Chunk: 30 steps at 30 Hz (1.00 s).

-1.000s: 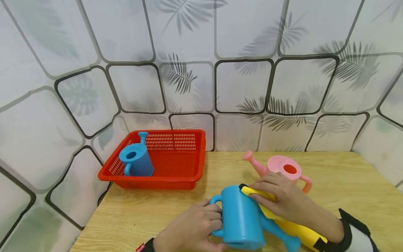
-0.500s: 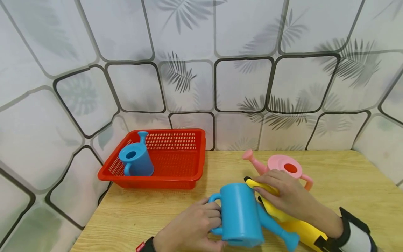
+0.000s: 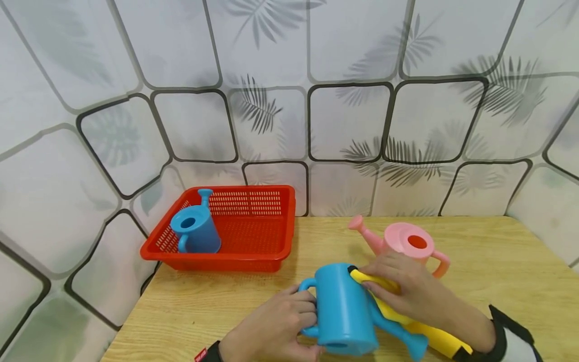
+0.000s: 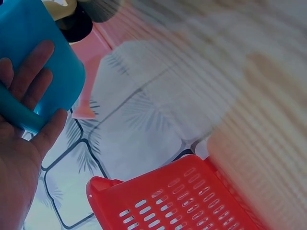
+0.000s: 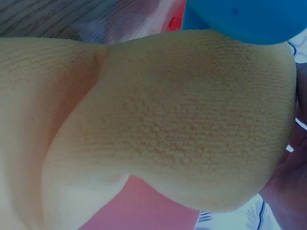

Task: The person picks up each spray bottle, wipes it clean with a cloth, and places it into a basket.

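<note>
My left hand (image 3: 282,322) grips the handle of a light blue toy watering can (image 3: 344,306), which is tipped so its base faces up and its spout (image 3: 402,334) points down to the right. In the left wrist view, fingers curl round the can's handle (image 4: 19,110). My right hand (image 3: 409,284) pinches a yellow cloth (image 3: 434,338) with black edging and presses it to the can's upper right edge. The cloth (image 5: 177,110) fills most of the right wrist view, below the blue can (image 5: 244,19).
A red plastic basket (image 3: 217,261) at the back left holds another blue watering can (image 3: 199,231). Behind my right hand stands a pink watering can (image 3: 398,235) with a red opening. A patterned covering (image 3: 280,125) rises behind the wooden table (image 3: 217,294).
The cloth in my right hand slid off the can's edge to the right, then came back left onto it. The blue can has shifted slightly left in my left hand.
</note>
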Each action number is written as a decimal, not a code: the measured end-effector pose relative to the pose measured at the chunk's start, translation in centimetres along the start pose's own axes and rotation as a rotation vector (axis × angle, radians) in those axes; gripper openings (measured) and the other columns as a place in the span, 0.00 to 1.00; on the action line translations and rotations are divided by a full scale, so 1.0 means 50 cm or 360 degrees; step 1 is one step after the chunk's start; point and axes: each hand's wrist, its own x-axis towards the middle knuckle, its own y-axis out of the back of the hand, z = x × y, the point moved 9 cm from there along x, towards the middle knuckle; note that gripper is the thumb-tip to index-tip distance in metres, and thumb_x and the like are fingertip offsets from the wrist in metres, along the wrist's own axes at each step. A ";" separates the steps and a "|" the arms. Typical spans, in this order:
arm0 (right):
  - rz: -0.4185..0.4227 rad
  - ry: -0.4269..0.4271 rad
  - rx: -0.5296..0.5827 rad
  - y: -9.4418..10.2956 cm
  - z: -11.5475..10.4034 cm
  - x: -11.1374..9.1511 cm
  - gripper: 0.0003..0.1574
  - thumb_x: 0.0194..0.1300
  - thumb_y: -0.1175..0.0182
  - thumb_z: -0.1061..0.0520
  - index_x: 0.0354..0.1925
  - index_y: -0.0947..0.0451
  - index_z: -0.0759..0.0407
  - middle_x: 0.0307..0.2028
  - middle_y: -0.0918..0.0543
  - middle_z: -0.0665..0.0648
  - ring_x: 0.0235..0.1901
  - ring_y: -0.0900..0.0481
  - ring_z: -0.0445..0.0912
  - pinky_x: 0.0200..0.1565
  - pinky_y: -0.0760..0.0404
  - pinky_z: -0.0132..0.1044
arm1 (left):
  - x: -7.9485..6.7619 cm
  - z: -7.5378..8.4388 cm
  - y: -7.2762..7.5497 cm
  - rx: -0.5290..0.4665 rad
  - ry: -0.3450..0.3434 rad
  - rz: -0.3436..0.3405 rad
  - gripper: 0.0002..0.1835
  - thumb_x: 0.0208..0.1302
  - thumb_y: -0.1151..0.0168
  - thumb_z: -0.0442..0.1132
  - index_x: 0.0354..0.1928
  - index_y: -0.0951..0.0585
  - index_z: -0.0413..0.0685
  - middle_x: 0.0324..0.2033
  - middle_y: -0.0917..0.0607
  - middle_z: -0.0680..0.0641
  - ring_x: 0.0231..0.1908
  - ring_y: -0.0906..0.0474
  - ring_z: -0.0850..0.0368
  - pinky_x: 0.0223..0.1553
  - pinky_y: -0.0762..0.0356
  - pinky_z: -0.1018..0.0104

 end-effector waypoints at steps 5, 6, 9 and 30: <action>-0.0040 0.0044 0.0038 0.002 -0.017 -0.004 0.15 0.71 0.36 0.45 0.50 0.15 0.49 0.42 0.13 0.42 0.42 0.18 0.37 0.55 0.24 0.21 | 0.000 -0.002 0.003 -0.0004 -0.0007 0.0003 0.11 0.71 0.44 0.59 0.38 0.21 0.63 0.28 0.26 0.67 0.43 0.29 0.70 0.57 0.22 0.63; -0.0041 0.0063 0.0058 0.003 -0.022 -0.004 0.15 0.69 0.34 0.46 0.50 0.15 0.49 0.42 0.13 0.42 0.42 0.18 0.37 0.55 0.24 0.21 | 0.000 -0.002 0.004 0.0009 -0.0019 0.0013 0.11 0.71 0.43 0.58 0.38 0.21 0.63 0.28 0.25 0.67 0.43 0.28 0.69 0.58 0.22 0.63; -0.0056 0.0129 0.0089 0.003 -0.038 -0.004 0.17 0.65 0.29 0.49 0.52 0.15 0.47 0.43 0.14 0.42 0.43 0.19 0.36 0.55 0.24 0.22 | -0.001 -0.004 0.008 0.0054 -0.0046 0.0038 0.12 0.70 0.42 0.58 0.36 0.20 0.61 0.27 0.24 0.66 0.44 0.26 0.68 0.58 0.22 0.64; -0.0120 0.0299 0.0219 0.008 -0.115 -0.018 0.18 0.65 0.31 0.54 0.52 0.19 0.45 0.46 0.18 0.42 0.49 0.26 0.38 0.58 0.31 0.25 | -0.009 -0.011 0.019 0.0167 -0.0128 0.0197 0.15 0.64 0.35 0.58 0.28 0.23 0.59 0.23 0.29 0.63 0.37 0.29 0.67 0.51 0.26 0.70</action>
